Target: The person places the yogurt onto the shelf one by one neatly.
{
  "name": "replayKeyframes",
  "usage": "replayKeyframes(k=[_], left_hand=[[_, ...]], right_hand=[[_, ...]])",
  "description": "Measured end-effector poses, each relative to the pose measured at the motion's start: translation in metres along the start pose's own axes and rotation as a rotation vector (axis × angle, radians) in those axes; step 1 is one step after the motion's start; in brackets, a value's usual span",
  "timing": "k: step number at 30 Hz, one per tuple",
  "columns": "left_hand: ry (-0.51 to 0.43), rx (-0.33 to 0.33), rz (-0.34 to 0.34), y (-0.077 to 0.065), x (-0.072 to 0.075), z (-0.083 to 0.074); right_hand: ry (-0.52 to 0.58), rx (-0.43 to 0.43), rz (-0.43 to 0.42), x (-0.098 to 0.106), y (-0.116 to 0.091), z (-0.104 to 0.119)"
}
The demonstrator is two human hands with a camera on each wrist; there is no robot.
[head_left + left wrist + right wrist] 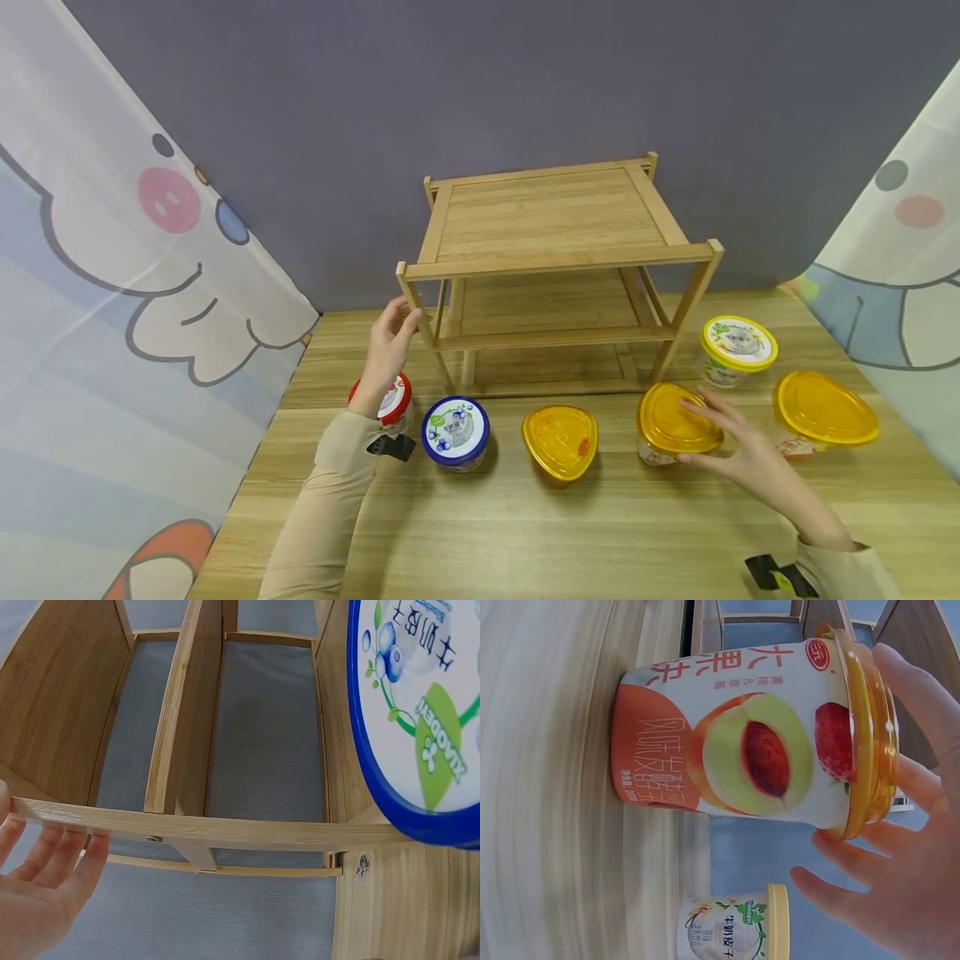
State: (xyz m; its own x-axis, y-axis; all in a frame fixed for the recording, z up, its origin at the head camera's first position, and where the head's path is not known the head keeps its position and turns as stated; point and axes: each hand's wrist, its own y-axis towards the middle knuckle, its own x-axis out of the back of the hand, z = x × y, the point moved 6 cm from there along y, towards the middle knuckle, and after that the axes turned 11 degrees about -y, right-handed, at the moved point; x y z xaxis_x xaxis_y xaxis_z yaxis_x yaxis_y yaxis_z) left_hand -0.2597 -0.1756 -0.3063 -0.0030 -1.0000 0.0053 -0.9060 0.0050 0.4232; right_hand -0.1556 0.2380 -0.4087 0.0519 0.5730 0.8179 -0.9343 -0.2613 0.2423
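Observation:
A wooden shelf rack (pixel 555 212) stands at the back of the table. My left hand (pixel 390 337) is at its front left post; in the left wrist view the fingers (pixel 56 859) lie along one side of the post, with the thumb at the other. My right hand (pixel 738 446) grips a yogurt cup (pixel 742 742) around its orange lid (pixel 678 419), thumb on one side and fingers on the other. The cup is upright, printed with peach and strawberry. A red-lidded tub (pixel 396 400) is partly hidden under the left wrist.
A blue-lidded tub (pixel 455 431) and another orange-lidded cup (pixel 561 442) stand before the rack. On the right are a yellow-lidded tub (pixel 738 343) and a third orange-lidded cup (pixel 825 408). Cartoon-printed curtains (pixel 67 250) flank the wooden table (pixel 510 533).

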Motion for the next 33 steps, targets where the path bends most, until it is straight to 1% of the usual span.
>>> replayKeyframes(k=[5,10,15,19,24,29,33], left_hand=[[0.016,-0.007,0.007,0.000,-0.001,0.001],[0.012,-0.011,0.020,0.001,-0.002,0.000],[0.011,-0.003,0.016,0.000,-0.001,0.000],[0.020,-0.001,0.016,0.000,-0.001,0.000],[0.021,0.008,0.016,0.000,-0.001,0.001],[0.015,0.002,0.027,0.001,0.000,0.001],[0.025,0.006,0.039,0.002,0.000,0.001]], right_hand=[[-0.040,-0.020,-0.008,-0.002,0.000,0.000],[-0.031,-0.051,-0.032,-0.006,0.000,0.000],[-0.027,-0.039,-0.110,-0.009,0.000,0.004],[-0.057,-0.034,-0.182,-0.012,-0.001,0.008],[-0.072,-0.033,-0.245,-0.016,-0.002,0.011],[-0.083,-0.013,-0.268,-0.017,-0.001,0.013],[-0.030,-0.054,-0.237,-0.016,0.000,0.011]])
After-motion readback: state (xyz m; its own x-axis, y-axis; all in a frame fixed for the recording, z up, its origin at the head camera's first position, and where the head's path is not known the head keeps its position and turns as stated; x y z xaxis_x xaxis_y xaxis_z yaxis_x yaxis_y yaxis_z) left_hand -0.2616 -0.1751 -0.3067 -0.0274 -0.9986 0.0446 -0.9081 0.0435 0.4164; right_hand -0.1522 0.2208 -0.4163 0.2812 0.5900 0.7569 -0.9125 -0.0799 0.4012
